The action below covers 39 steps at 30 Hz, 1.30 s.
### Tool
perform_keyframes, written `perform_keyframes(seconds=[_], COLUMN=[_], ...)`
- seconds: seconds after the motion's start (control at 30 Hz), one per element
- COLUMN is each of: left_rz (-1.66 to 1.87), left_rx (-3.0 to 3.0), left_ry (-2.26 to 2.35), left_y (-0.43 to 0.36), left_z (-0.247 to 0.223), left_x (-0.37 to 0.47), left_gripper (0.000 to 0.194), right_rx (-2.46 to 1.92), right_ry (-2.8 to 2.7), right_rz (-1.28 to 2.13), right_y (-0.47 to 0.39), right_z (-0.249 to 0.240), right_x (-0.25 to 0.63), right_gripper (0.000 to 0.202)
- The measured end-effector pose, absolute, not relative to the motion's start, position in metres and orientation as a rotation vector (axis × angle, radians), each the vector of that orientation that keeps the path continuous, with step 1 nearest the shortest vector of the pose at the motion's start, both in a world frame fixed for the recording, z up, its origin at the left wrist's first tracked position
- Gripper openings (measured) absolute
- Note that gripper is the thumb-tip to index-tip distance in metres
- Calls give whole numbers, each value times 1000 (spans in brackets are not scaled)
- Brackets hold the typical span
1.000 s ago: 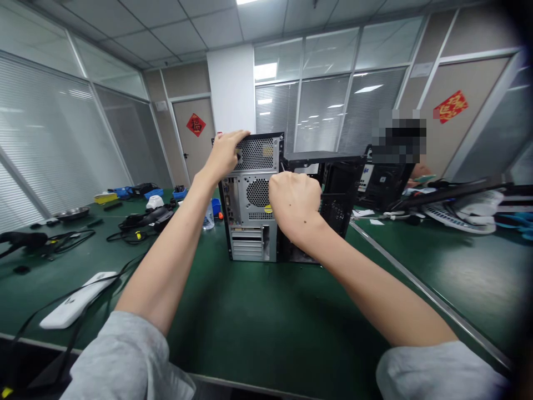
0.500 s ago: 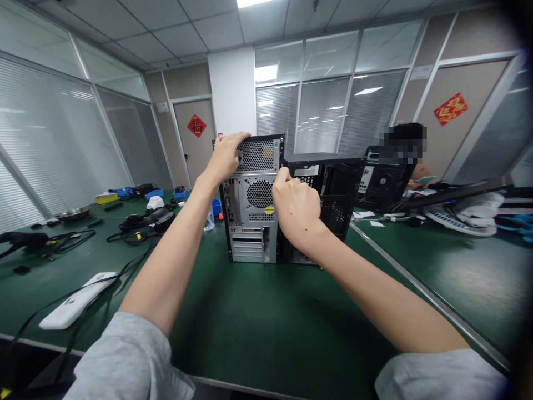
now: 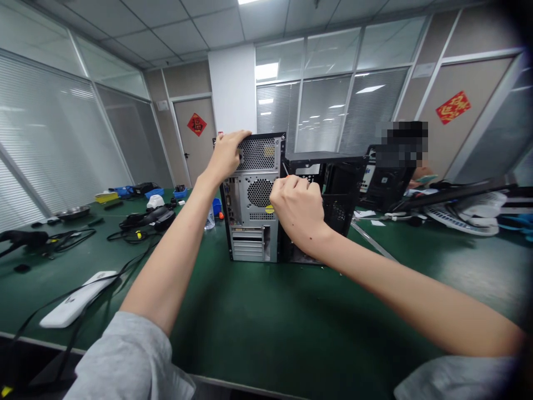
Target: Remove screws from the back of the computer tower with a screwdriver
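A computer case (image 3: 256, 216) stands upright on the green table, its rear panel with round fan grille and expansion slots facing me. My left hand (image 3: 228, 153) grips its top left corner, fingers laid over the top edge. My right hand (image 3: 297, 208) is closed around a screwdriver (image 3: 285, 168); only its thin shaft and a bit of orange show above my fist. The shaft slants up to the left, near the case's upper right edge. Whether its tip touches a screw I cannot tell. Right beside stands a black open case frame (image 3: 337, 161), partly hidden by my right hand.
On the left lie a white elongated object (image 3: 79, 300), black straps and cables. Small blue bins (image 3: 154, 193) and a metal bowl (image 3: 73, 213) sit farther back. Another black computer tower (image 3: 385, 180) stands at the right, a person behind it. White and black parts (image 3: 466, 214) lie far right.
My right hand has dropped slightly and turned, its forearm swinging out to the right, and the screwdriver shaft now shows. The left hand stays on the case.
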State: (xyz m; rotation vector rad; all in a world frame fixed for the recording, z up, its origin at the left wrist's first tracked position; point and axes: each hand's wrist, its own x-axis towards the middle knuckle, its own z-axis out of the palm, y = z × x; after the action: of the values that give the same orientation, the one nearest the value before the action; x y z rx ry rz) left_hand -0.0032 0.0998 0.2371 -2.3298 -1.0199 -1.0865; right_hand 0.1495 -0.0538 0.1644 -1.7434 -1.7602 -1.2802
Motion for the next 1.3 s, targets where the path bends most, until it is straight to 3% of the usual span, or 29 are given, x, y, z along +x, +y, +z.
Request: perform_keyframes(seconds=[0.2, 0.43, 0.83, 1.3], left_rz=[-1114, -1117, -1100, -1148], left_rx=[-2323, -2325, -2345, -2338], left_ry=[-1033, -1003, -1019, -1013], left_y=[99, 103, 100, 101], left_z=[236, 236, 236, 235], left_x=[-1, -3, -3, -2], left_gripper=[62, 61, 63, 61], right_rx=[-1652, -1711, -1785, -1763], right_ry=[-1821, -1919, -1943, -1778], right_rz=[-1408, -1197, -1139, -995], right_y=[-54, -58, -60, -51], right_z=[166, 170, 179, 176], right_x=[155, 157, 154, 154], right_gripper=[38, 47, 49, 29])
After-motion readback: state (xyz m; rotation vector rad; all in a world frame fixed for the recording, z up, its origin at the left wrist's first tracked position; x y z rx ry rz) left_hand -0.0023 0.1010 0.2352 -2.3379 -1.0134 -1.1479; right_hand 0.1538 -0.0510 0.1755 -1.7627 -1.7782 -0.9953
